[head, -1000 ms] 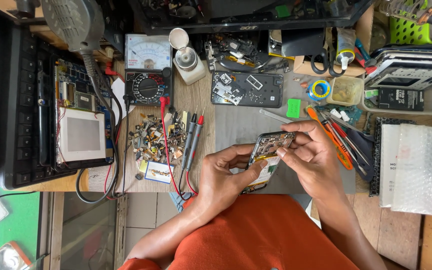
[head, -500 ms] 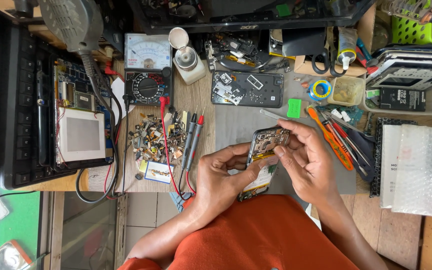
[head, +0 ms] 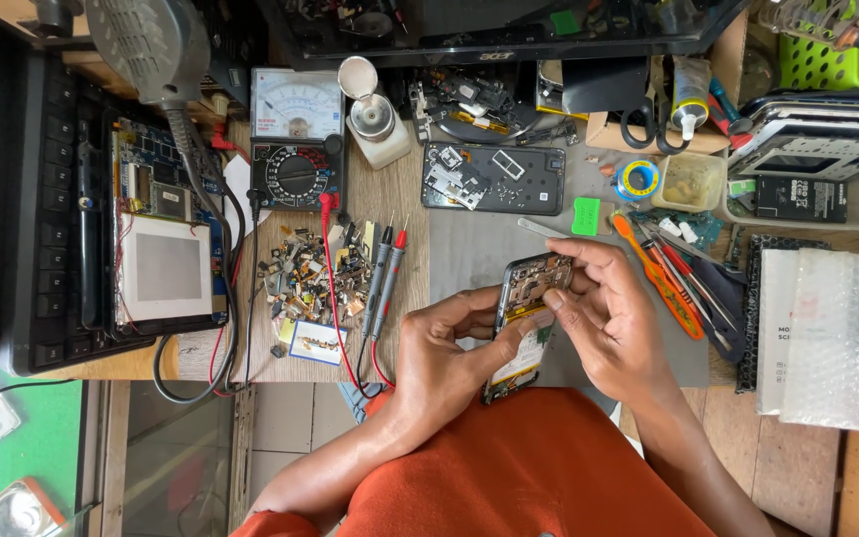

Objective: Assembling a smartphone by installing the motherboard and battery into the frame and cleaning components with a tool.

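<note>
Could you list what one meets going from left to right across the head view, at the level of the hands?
Opened laptop base → heap of small parts → multimeter probes → left hand → opened phone → right hand → orange-handled screwdrivers → bubble wrap sheet.

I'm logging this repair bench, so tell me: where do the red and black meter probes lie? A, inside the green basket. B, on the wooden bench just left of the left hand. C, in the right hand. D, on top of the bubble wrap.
B: the meter probes lie on the wood beside the pile of small parts, just left of the left hand.
</note>
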